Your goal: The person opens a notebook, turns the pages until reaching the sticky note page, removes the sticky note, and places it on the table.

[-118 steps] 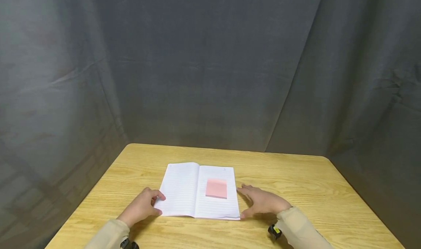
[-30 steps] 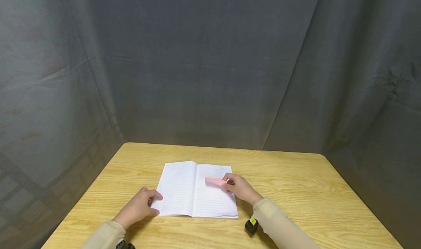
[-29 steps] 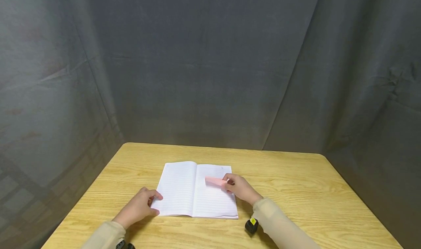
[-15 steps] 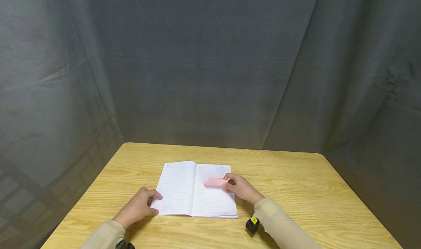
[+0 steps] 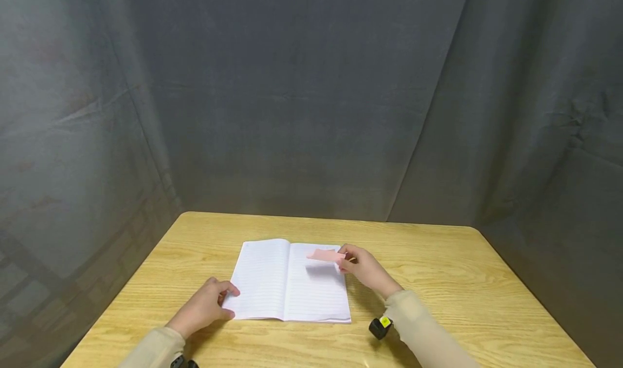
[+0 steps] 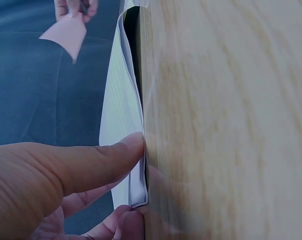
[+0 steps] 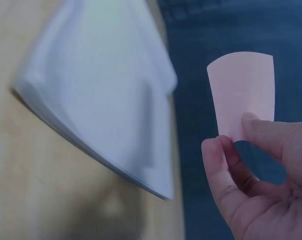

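Note:
An open lined notebook (image 5: 260,279) lies on the wooden table. At its near left corner my left hand (image 5: 206,306) grips the edge; the left wrist view has the thumb (image 6: 98,165) across the page edges and curled fingers beside the corner. My right hand (image 5: 365,268) pinches pink sticky notes (image 5: 325,255) between thumb and fingers, raised over the top part of the right page, which bears their shadow. Seen in the right wrist view, the sticky notes (image 7: 243,92) curve slightly, bare of writing on the side facing the camera.
The light wooden table (image 5: 423,281) extends around the notebook on all sides. Grey cloth (image 5: 311,114) hangs behind the table and along both sides. A small black device (image 5: 379,327) with a yellow mark sits at the right wrist.
The pink sticky notes, earlier flat on the right page, were picked up by my right hand. Over the last half second they rose toward the page's top right. The left hand stayed put.

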Demonstrator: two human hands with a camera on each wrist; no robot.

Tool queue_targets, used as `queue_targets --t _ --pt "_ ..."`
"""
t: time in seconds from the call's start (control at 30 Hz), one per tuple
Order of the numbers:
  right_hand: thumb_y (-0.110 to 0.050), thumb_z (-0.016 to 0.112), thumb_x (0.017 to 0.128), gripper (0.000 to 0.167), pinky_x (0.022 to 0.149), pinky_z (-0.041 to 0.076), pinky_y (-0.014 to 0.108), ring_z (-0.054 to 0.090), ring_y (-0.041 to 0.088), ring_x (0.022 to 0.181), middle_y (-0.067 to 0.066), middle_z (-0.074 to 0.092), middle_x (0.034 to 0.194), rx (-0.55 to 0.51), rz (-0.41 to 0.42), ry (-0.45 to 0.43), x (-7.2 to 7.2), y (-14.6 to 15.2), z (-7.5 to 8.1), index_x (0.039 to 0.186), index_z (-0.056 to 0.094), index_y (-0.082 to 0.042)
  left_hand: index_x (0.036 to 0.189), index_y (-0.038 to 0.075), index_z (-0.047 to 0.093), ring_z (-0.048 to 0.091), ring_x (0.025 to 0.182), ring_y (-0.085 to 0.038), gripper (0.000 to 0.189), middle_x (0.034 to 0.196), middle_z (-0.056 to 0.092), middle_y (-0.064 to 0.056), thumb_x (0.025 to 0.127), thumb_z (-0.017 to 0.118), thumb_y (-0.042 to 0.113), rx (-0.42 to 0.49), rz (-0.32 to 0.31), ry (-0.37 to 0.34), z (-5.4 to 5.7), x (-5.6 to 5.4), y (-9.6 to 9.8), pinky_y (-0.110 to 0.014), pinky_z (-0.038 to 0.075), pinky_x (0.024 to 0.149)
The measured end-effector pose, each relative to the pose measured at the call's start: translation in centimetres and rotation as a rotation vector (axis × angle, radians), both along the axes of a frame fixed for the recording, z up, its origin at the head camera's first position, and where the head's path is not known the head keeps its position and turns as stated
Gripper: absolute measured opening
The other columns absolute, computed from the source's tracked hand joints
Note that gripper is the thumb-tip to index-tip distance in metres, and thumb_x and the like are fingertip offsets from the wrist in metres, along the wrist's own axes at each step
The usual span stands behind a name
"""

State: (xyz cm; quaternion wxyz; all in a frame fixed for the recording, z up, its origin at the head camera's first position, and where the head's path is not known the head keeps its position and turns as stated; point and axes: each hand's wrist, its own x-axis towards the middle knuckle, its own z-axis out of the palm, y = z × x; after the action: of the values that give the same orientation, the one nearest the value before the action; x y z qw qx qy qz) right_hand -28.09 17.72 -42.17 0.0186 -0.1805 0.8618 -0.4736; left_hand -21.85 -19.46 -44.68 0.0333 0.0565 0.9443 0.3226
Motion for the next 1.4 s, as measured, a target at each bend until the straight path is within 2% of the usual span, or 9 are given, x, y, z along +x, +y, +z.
queue_targets --t 0.23,0.43,0.57,0.7,0.83,0.97,1.2,1.4 --pt "-0.009 0.058 0.096 0.005 0.082 0.056 0.043 0.068 0.027 0.088 0.011 0.063 0.091 0.024 -0.172 0.039 -0.6 3.1 2.0 0.099 0.06 -0.005 0.095 0.014 0.069 0.045 0.08 -0.018 0.037 0.09 0.047 -0.006 0.064 0.087 0.008 0.005 -0.002 -0.001 0.0 0.1 0.0 -0.032 0.042 0.07" --pt "-0.011 0.058 0.097 0.007 0.084 0.055 0.045 0.067 0.024 0.088 0.013 0.063 0.094 0.082 -0.252 0.049 -1.2 5.9 2.0 0.101 0.059 -0.005 0.095 0.015 0.069 0.045 0.08 -0.018 0.037 0.091 0.047 -0.005 0.064 0.087 0.008 0.009 -0.006 -0.002 0.1 0.1 0.0 -0.032 0.042 0.07" --pt "-0.011 0.057 0.097 0.006 0.078 0.055 0.041 0.066 0.026 0.088 0.013 0.063 0.093 0.141 -0.251 0.053 -1.4 7.3 1.3 0.1 0.058 -0.006 0.095 0.015 0.069 0.045 0.08 -0.018 0.036 0.091 0.048 -0.005 0.064 0.087 0.008 0.006 -0.006 -0.001 0.0 0.1 0.0 -0.032 0.043 0.071" --pt "-0.014 0.057 0.097 0.005 0.07 0.05 0.032 0.063 0.022 0.086 0.011 0.065 0.091 0.204 -0.232 0.059 -1.6 8.0 0.3 0.096 0.058 -0.008 0.094 0.014 0.069 0.046 0.08 -0.018 0.036 0.091 0.048 -0.005 0.064 0.087 0.007 0.01 -0.005 0.002 0.0 0.1 -0.1 -0.032 0.043 0.071" --pt "-0.016 0.059 0.097 0.008 0.063 0.045 0.029 0.058 0.018 0.08 0.007 0.063 0.086 0.238 -0.221 0.049 -1.6 8.2 -0.6 0.092 0.058 -0.009 0.094 0.014 0.069 0.045 0.08 -0.018 0.036 0.09 0.047 -0.005 0.064 0.087 0.007 0.014 -0.008 0.005 0.0 0.1 -0.1 -0.032 0.042 0.07" --pt "-0.015 0.06 0.096 0.007 0.059 0.043 0.028 0.056 0.019 0.075 0.007 0.062 0.084 0.244 -0.219 0.023 -1.6 8.0 -1.3 0.092 0.058 -0.009 0.094 0.014 0.069 0.044 0.08 -0.018 0.037 0.09 0.047 -0.005 0.064 0.087 0.007 0.013 -0.009 0.0 -0.1 0.0 -0.1 -0.031 0.042 0.07" --pt "-0.009 0.059 0.096 0.005 0.058 0.047 0.027 0.056 0.018 0.071 0.009 0.061 0.081 0.214 -0.199 -0.016 -1.3 7.8 -2.1 0.093 0.057 -0.007 0.095 0.014 0.069 0.046 0.081 -0.018 0.037 0.091 0.049 -0.005 0.064 0.087 0.008 -0.001 -0.007 -0.012 0.0 -0.1 -0.1 -0.033 0.044 0.072" --pt "-0.01 0.058 0.096 0.006 0.057 0.043 0.026 0.053 0.017 0.069 0.008 0.059 0.078 0.213 -0.199 -0.039 -1.2 7.9 -2.5 0.091 0.056 -0.008 0.095 0.014 0.069 0.046 0.081 -0.018 0.036 0.092 0.049 -0.006 0.064 0.087 0.008 -0.004 -0.004 -0.018 0.1 -0.1 -0.1 -0.033 0.044 0.072"
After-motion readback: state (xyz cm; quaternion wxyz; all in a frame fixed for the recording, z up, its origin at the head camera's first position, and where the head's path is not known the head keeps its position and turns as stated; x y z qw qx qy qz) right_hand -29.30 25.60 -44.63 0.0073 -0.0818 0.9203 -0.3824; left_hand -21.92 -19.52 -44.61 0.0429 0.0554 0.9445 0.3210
